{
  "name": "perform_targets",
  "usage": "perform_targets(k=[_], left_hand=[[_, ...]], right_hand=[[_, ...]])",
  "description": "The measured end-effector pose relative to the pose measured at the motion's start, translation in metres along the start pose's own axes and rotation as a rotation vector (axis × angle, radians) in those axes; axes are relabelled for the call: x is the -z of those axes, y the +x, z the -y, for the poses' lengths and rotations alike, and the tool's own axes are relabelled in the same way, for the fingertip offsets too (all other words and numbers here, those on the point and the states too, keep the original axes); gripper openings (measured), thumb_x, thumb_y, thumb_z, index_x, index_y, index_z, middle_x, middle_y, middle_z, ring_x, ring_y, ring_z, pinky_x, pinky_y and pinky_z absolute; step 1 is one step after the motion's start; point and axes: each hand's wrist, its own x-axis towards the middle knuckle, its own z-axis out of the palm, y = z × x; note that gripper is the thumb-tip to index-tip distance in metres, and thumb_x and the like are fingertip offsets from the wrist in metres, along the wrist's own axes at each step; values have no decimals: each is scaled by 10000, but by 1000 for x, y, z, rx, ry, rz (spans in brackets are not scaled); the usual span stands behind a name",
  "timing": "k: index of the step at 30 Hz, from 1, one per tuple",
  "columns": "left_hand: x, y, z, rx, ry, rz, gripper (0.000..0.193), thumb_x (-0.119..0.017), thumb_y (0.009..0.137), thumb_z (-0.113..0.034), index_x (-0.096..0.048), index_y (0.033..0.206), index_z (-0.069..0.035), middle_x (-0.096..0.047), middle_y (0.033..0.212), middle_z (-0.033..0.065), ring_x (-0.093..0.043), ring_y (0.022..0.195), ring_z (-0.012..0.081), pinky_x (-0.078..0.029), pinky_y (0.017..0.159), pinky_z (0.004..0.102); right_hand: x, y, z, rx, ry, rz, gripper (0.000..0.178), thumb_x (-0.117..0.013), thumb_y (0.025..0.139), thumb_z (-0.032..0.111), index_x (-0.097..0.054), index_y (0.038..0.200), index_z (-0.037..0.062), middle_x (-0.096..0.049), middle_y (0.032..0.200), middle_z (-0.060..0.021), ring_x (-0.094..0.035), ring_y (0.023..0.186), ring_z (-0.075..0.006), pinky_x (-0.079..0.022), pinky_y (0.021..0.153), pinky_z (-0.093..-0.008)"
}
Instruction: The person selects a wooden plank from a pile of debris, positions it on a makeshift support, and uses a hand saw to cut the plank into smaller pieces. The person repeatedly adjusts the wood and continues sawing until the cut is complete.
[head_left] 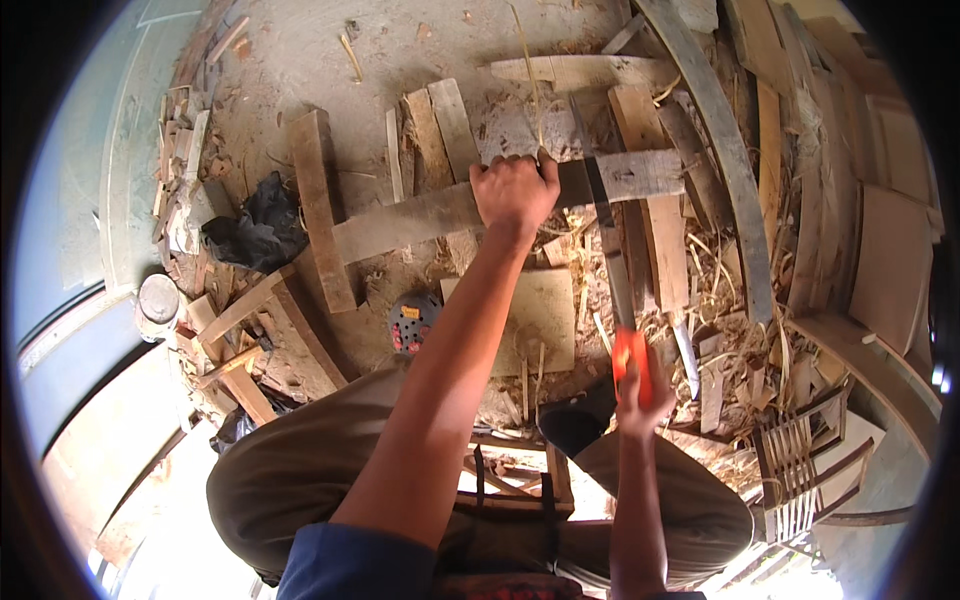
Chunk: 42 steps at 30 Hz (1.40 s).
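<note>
Left hand (515, 193): fingers together, clamped over the far edge of the plank (400, 227), upper centre of frame. Right hand (645, 400): fingers closed round the orange handle of the saw (619, 285), right of centre; blade crosses the plank's right part. Bare floor (300, 75) upper left; curved board (727, 150) and shavings (705, 262) crowd the right.

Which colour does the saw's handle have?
The saw's handle is orange-red, seen best in the head view.

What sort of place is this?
Probably a woodworking shop: the right hand holds a saw across a board, wood shavings are strewn about, and loose planks lie around.
</note>
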Motion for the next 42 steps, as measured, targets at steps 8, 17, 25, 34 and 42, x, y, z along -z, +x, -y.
perform_targets(k=[8,17,25,34,42], left_hand=[[-1,-2,3,8,-43,-18,491,-448,972,-340,-743,684,-73,-728,736,151,-691,727,284,-457,856,457],[-5,-3,-10,-2,-46,-73,506,-438,962,-356,-756,707,-56,-719,710,175,-714,705,315,-471,897,471],[-14,2,3,-15,-57,-99,531,-431,969,-378,-749,698,-49,-710,685,189,-706,657,337,-488,849,494],[-21,1,6,13,-13,-122,544,-431,942,-431,-757,679,-84,-724,715,150,-702,702,290,-450,897,475],[-21,4,5,-21,-19,-256,564,-450,963,-418,-761,698,-30,-718,725,195,-708,707,369,-494,896,503]], right_hand=[[-11,-8,-2,12,60,-55,561,-617,979,381,-632,1242,-115,-733,1108,-208,-721,1001,-278,-562,891,-390],[-23,64,-3,-111,25,-32,446,-639,975,296,-652,1231,-70,-731,871,-165,-681,688,-172,-547,623,-339],[-6,20,-22,-40,-32,-52,480,-640,980,345,-663,1225,-67,-750,1048,-177,-733,857,-237,-579,755,-342],[6,-20,-18,-89,47,-1,547,-597,986,453,-682,1205,-41,-753,1047,-146,-720,903,-203,-558,775,-332],[-36,82,-1,15,-10,-66,408,-636,975,287,-674,1201,-51,-740,954,-159,-709,818,-240,-560,719,-354]])
